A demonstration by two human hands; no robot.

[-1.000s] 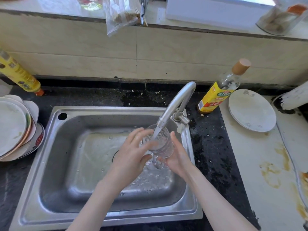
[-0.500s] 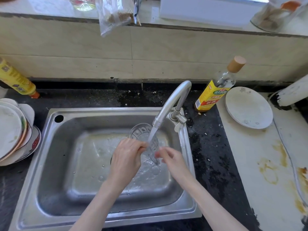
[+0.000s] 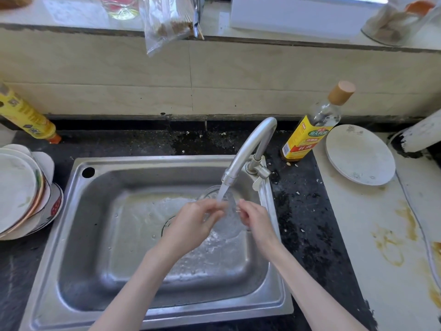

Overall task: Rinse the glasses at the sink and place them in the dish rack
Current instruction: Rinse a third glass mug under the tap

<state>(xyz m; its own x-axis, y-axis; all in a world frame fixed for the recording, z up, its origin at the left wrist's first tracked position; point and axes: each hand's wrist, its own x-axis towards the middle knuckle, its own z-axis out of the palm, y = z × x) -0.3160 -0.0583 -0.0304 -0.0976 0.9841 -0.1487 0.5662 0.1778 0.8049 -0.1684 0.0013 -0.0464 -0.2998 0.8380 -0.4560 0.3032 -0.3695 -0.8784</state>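
Glass [image 3: 226,211]: a clear tumbler, held tilted over the right half of the sink [image 3: 78,235], its open mouth turned away from the person toward the sink's back edge. The stream from the faucet [image 3: 250,144] falls onto it near the rim. Its outline is hard to trace through water and glare.

Grip: the left hand [image 3: 193,223] has its fingers curled round the left side of the glass; the right hand [image 3: 255,218] pinches or cups the right side. Both are grasping the glass, though exact finger contact on the far side is hidden.

Step in hand, as judged: rinsing. Water is running and pooling round the drain; the glass has not left the sink.

Surroundings: stacked plates [image 3: 21,192] at the counter's left edge, a yellow-labelled bottle [image 3: 310,130] behind the sink's right rear corner, a single plate [image 3: 360,154] to the right of it.

Next move, as judged: tip the glass to drain it, lift it clear of the spout, and carry it to the dish rack. No rack is visible here, so its place cannot be stated. Wet glass is slippery; a firm hold is needed before one hand lets go.
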